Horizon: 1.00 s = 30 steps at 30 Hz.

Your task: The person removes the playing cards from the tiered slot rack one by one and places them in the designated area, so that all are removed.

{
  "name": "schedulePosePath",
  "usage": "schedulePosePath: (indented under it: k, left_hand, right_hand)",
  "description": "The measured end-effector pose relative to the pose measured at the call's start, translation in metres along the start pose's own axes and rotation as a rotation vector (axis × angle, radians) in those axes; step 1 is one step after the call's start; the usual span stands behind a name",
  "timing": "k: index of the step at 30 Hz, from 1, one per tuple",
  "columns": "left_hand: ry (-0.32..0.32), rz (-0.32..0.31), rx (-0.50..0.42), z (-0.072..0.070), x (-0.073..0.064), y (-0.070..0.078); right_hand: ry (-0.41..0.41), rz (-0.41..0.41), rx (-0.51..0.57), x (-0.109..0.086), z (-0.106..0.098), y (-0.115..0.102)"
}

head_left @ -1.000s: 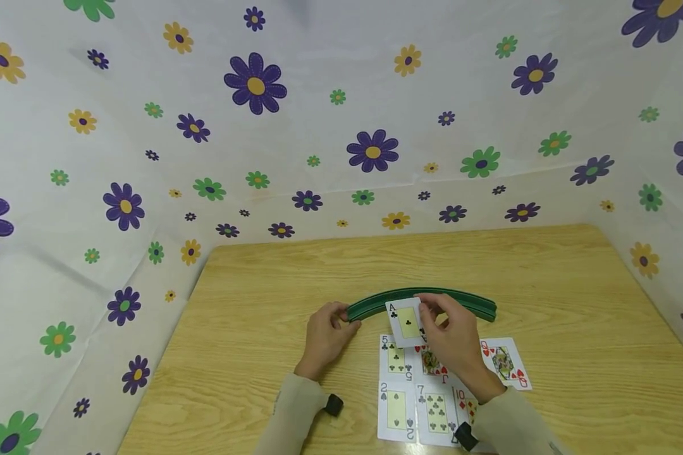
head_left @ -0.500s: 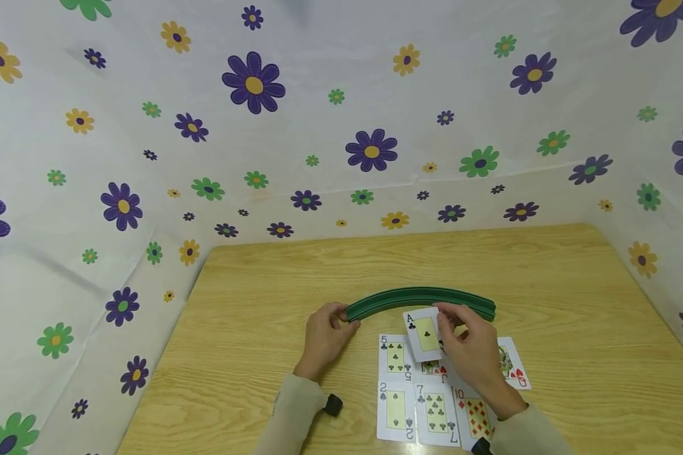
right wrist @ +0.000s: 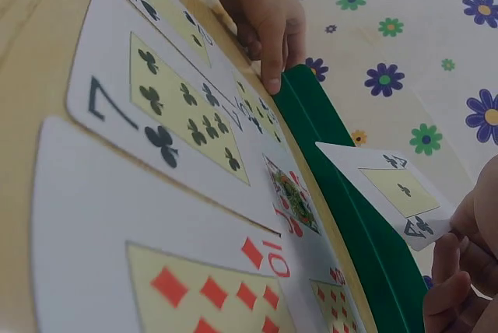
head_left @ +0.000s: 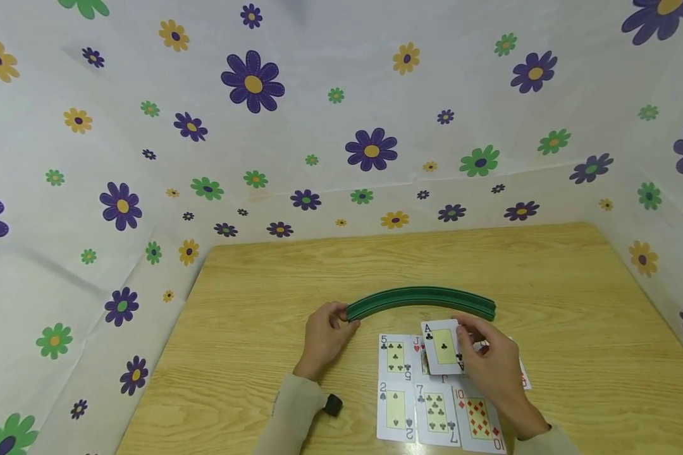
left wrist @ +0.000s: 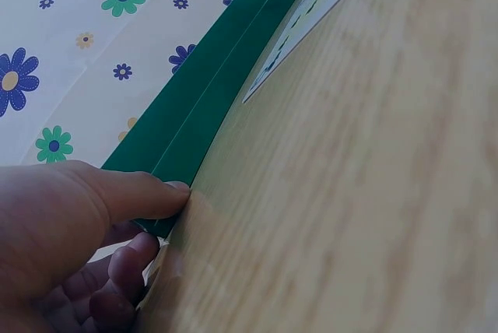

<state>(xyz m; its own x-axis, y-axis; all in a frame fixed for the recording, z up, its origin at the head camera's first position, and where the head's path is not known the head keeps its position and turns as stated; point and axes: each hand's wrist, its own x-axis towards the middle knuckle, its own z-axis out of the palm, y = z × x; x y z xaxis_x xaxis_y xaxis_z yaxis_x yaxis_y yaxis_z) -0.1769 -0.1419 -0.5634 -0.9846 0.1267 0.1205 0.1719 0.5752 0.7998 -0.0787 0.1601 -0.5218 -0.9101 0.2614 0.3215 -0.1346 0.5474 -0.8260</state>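
Observation:
A curved green playing-card holder (head_left: pixel 421 294) stands on the table. My left hand (head_left: pixel 323 340) pinches its left end, thumb on the front side in the left wrist view. My right hand (head_left: pixel 494 366) pinches the ace of clubs (head_left: pixel 444 344) by its right edge. That card hovers, tilted, in front of the holder and overlaps the jack of hearts (right wrist: pixel 292 197) in the head view. Other cards lie face up in rows: the five of clubs (head_left: pixel 395 358), two of spades (head_left: pixel 395 412), seven of clubs (head_left: pixel 436 414) and ten of diamonds (head_left: pixel 479 419).
Mostly behind my right hand lies the queen of hearts (head_left: pixel 525 374). Another red card (right wrist: pixel 333 306) shows beside the jack in the right wrist view. The wooden table (head_left: pixel 262 278) is bounded by a white flowered cloth (head_left: pixel 319 126) at the back and sides.
My right hand has carried the ace of clubs from in front of the holder rightward and toward me, over the jack. My left hand stays on the holder's end.

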Motion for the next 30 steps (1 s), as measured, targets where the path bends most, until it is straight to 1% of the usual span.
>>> schedulePosePath:
  k: [7,9,13,15,22,26,30]
  left_hand:
    - [0.0,-0.008,0.001,-0.001,-0.001,0.001]
    - [0.0,-0.011,0.004,-0.002,-0.001,0.0]
    - [0.002,-0.009,0.005,-0.002,-0.002,-0.001]
    - [0.002,-0.006,0.005,-0.001,-0.001,-0.001]
    - [0.001,0.0,0.006,-0.001,0.0,0.0]
    - [0.003,-0.004,0.006,-0.001,0.0,-0.001]
    - [0.005,0.007,0.01,-0.001,0.0,-0.001]
  right_hand:
    - [-0.013,-0.032,-0.06,-0.009,-0.009,0.007]
    - [-0.02,-0.01,-0.068,-0.012,-0.012,0.008]
    - [-0.03,0.071,-0.089,-0.019,-0.019,0.01]
    - [-0.031,0.098,-0.102,-0.022,-0.022,0.011]
    - [0.015,0.114,-0.133,-0.033,-0.033,0.019]
    - [0.024,0.158,-0.145,-0.038,-0.038,0.021]
    - [0.028,0.222,-0.184,-0.043,-0.04,0.022]
